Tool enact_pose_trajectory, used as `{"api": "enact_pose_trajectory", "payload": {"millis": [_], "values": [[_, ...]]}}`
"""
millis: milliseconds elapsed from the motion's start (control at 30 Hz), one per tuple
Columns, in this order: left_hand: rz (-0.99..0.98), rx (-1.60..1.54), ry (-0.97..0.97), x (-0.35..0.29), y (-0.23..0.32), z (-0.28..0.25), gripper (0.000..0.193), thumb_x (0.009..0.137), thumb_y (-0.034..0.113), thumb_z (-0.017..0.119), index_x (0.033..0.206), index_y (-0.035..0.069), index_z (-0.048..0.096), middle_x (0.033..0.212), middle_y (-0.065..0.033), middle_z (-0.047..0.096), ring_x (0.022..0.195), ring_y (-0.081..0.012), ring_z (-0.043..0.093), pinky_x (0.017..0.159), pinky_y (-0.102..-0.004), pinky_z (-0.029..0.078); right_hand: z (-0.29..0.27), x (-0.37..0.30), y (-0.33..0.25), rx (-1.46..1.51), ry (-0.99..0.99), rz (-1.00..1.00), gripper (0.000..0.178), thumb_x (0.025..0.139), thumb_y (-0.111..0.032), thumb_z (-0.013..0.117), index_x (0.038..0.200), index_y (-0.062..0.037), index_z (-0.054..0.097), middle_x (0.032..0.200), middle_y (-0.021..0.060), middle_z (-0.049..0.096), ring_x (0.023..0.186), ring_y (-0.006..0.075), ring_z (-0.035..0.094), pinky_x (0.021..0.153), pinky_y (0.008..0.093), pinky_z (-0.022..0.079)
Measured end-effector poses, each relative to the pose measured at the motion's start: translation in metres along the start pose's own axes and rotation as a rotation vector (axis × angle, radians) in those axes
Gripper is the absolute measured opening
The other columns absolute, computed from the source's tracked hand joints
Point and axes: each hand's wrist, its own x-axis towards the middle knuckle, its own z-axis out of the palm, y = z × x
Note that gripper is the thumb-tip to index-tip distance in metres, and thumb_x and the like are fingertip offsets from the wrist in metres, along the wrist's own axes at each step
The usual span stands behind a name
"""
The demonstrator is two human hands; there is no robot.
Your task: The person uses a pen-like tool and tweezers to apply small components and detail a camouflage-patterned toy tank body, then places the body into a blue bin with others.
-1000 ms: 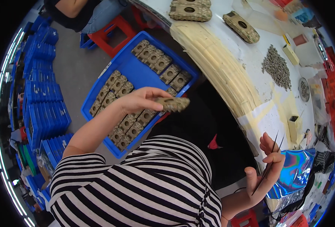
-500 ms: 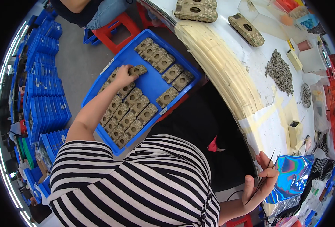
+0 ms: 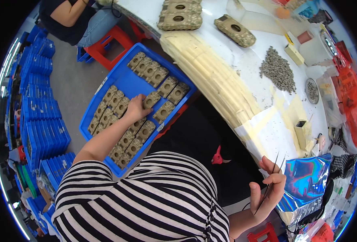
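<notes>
Shifted rightward across the tray [image 3: 133,82], one hull [image 3: 153,98] is pinched in the left hand [image 3: 135,108], left of centre; the right hand [image 3: 273,192] holds tweezers [image 3: 262,200]. Rows fill much of the tray; other hulls [image 3: 230,33] lie on the table [image 3: 243,60], top.

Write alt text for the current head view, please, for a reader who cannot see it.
A person's left hand holds a camouflage-patterned part in a blue tray of similar parts, while the right hand holds dark tweezers near a white worktable.
</notes>
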Motion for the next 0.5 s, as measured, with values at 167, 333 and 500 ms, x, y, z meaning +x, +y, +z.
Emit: {"api": "enact_pose_trajectory", "payload": {"millis": [167,333,500], "values": [[0.017,0.014,-0.050,-0.001,0.002,0.006,0.059,0.065,0.030,0.077,0.109,0.003,0.048,0.100,-0.0202,0.056,0.100,-0.0381,0.052,0.086,-0.0450,0.043,-0.009,-0.003,0.001,0.026,-0.086,0.006,0.036,0.078,-0.019,0.072,0.086,-0.0031,0.041,0.112,0.0281,0.057,0.100,0.0302,0.057,0.093,0.0399,0.041],[-0.043,0.021,-0.097,-0.007,0.018,-0.003,0.056,0.066,0.029,0.077,0.108,0.004,0.049,0.100,-0.0194,0.056,0.099,-0.0372,0.053,0.086,-0.0450,0.043,-0.006,-0.002,0.005,0.019,0.025,-0.016,0.045,0.069,-0.029,0.080,0.077,-0.0040,0.044,0.104,0.0243,0.063,0.089,0.0300,0.063,0.080,0.0348,0.049],[-0.062,0.002,-0.105,-0.011,0.021,-0.002,0.054,0.066,0.028,0.076,0.107,0.004,0.050,0.098,-0.0186,0.057,0.097,-0.0373,0.054,0.085,-0.0454,0.043,-0.006,-0.001,0.009,0.021,0.022,-0.024,0.046,0.068,-0.029,0.080,0.078,-0.0037,0.044,0.104,0.0248,0.063,0.088,0.0302,0.063,0.080,0.0352,0.049]]}}
